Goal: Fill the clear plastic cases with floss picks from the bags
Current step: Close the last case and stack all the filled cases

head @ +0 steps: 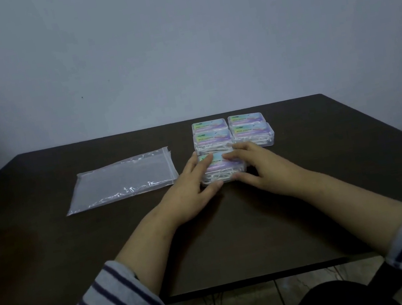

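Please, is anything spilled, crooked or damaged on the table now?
Nothing stands out. Four clear plastic cases sit in a tidy block; both hands, left hand and right hand, hold a fifth case squarely before it. The flat clear plastic bag lies apart.

case labels (219, 162) too blurred

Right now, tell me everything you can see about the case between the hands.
The nearest case is a clear plastic box with a pastel label on its closed lid and white floss picks showing through its front wall. It lies flat on the dark table, just in front of four similar cases. The left hand and right hand hold its sides.
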